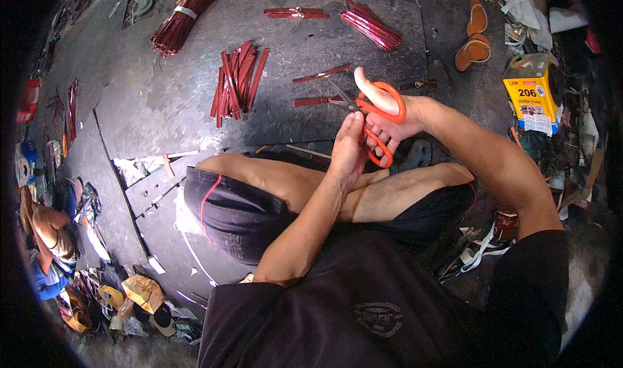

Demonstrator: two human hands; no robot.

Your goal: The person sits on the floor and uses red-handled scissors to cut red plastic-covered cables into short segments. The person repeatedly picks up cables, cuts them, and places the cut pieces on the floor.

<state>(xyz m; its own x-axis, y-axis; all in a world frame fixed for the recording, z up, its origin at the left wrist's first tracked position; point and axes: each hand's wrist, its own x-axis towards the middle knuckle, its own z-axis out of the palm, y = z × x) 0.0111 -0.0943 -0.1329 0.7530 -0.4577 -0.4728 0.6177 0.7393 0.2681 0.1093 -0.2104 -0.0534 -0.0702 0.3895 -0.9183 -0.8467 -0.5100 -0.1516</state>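
My right hand [396,118] has a pair of scissors [394,113] on it, the thumb side in one orange loop and the fingers at the other. Their blades stand apart and point to the upper left. Close to the pivot, my left hand [350,138] is closed in a pinch; what it holds, if anything, is hidden. By the blades are two short dark red strips, an upper strip [318,75] and a lower strip [315,101]. Left of them lies a loose pile of shiny red strips [239,83].
A banded bundle of long red strips [178,27] lies far left. Farther back are a small red stack [296,12] and another red pile [370,24]. Brown sole-shaped pieces [474,50] and a yellow box [532,99] are to the right. A person [52,228] sits at far left.
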